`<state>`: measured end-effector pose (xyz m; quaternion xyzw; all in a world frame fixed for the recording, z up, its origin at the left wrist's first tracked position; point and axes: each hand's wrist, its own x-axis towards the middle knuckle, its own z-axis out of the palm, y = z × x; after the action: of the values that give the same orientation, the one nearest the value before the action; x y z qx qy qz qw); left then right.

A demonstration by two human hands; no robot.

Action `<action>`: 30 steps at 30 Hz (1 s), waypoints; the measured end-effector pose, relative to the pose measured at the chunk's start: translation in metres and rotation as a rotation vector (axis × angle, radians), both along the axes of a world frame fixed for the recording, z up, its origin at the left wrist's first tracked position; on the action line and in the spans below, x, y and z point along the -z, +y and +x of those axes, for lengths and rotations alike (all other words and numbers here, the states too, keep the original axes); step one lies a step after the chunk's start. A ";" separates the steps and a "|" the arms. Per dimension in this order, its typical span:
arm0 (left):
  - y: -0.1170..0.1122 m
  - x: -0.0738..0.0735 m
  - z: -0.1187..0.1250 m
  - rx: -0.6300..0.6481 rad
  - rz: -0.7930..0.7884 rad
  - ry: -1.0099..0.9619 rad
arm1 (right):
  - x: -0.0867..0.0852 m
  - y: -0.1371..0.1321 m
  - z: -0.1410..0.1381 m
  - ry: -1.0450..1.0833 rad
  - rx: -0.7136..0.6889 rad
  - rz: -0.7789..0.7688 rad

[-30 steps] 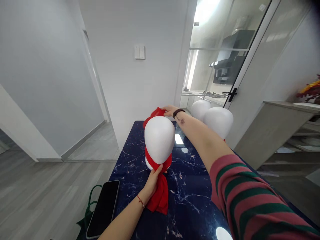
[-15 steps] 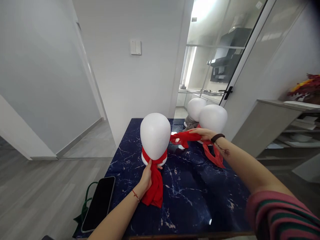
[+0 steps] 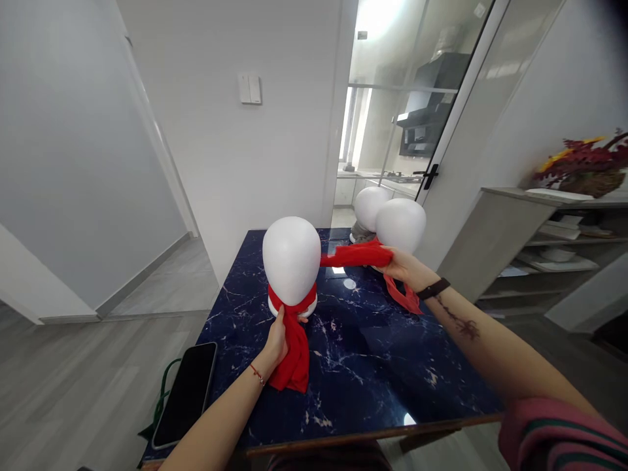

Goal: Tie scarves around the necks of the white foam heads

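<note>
A white foam mannequin head (image 3: 291,261) stands on the dark blue marble table (image 3: 363,366). A red scarf (image 3: 296,353) is wrapped round its neck. My left hand (image 3: 276,340) is closed on the scarf just below the neck, and the loose end hangs down onto the table. My right hand (image 3: 405,267) is out to the right of the head, closed on the scarf's other end, which stretches taut from behind the head. A short tail dangles under that hand.
Two more white foam heads (image 3: 400,225) stand at the table's far right by a glass door. A black phone (image 3: 185,394) lies at the near left corner, above a green bag handle (image 3: 161,405). A shelf unit (image 3: 540,261) with a flower basket is at right.
My right hand has carried the scarf end from behind the foam head round to its right side and pulled it taut. My left hand has kept its hold below the neck.
</note>
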<state>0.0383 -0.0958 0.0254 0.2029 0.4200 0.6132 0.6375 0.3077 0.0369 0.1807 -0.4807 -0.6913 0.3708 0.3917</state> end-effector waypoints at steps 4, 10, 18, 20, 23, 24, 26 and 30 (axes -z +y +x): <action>0.001 0.002 -0.001 -0.001 -0.007 0.016 | -0.010 0.001 0.020 -0.136 -0.190 -0.162; 0.001 0.003 -0.002 0.059 -0.002 -0.003 | -0.006 0.007 0.049 -0.977 0.288 0.250; 0.001 0.003 -0.001 0.026 -0.006 0.015 | 0.020 -0.061 -0.005 0.137 -0.209 -0.293; 0.001 0.003 -0.001 0.019 0.002 0.003 | 0.035 -0.102 -0.032 0.311 -0.405 -0.430; 0.001 0.002 0.000 0.022 -0.005 -0.040 | 0.069 -0.161 -0.078 0.333 -0.655 -0.550; 0.000 0.001 -0.001 0.027 -0.033 -0.044 | 0.083 -0.176 -0.094 0.298 -0.703 -0.576; 0.000 -0.002 -0.001 0.047 -0.089 -0.038 | 0.109 -0.196 -0.122 0.238 -0.647 -0.632; 0.001 -0.007 -0.004 0.047 -0.030 -0.013 | 0.146 -0.199 -0.160 0.175 -0.551 -0.707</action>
<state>0.0345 -0.0949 0.0328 0.1992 0.4204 0.5929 0.6573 0.1476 -0.1618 0.0349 -0.3499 -0.5885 0.7138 0.1473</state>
